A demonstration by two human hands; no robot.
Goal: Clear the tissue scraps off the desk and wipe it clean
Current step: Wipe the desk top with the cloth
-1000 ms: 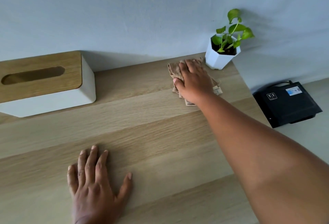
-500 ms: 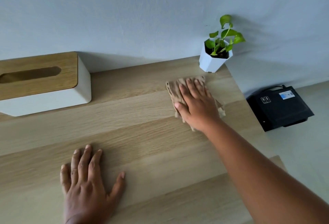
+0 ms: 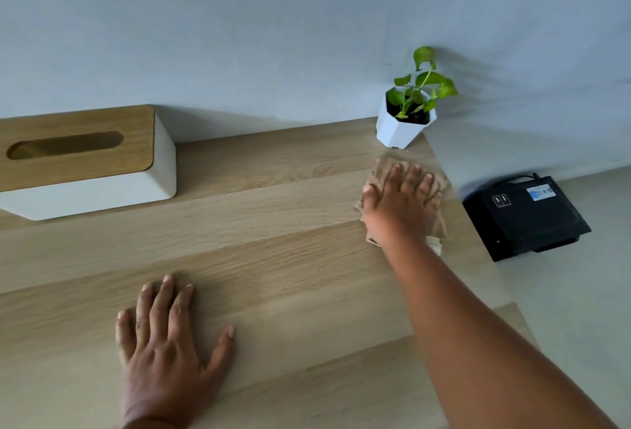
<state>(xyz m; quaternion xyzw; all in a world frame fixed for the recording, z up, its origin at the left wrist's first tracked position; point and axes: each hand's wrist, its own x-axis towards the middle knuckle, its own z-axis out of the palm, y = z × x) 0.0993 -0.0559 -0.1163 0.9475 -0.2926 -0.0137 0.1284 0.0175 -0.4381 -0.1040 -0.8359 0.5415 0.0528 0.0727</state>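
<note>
A pale blue-grey wall [image 3: 273, 36] backs the wooden tabletop [image 3: 273, 258] we are working on, and we see no tissue scraps left on it, so we judge the clearing done and the wiping under way. Our right hand [image 3: 401, 203] lies flat, fingers straight and spread, pressing a tan cloth [image 3: 384, 169] onto the far right part of the tabletop, close to its right edge and just near of the plant pot [image 3: 403, 128]. The cloth is blurred at its far side, and a pale tag or corner pokes out beneath the wrist. Our left hand [image 3: 167, 343] rests open and flat on the near left of the tabletop, holding nothing, seemingly bracing us. A tissue box [image 3: 82, 162] sits at the far left against the wall, well apart from the cloth. A black box [image 3: 526, 213] lies on the floor to the right, below the edge. The risk we see is the pot: it looks light and stands at the very corner, so a stroke carried too far could knock it over or push it off. A stroke too far right could drag the cloth off the edge. Since we only press and do not grip, the cloth may bunch or slip from under our palm.
</note>
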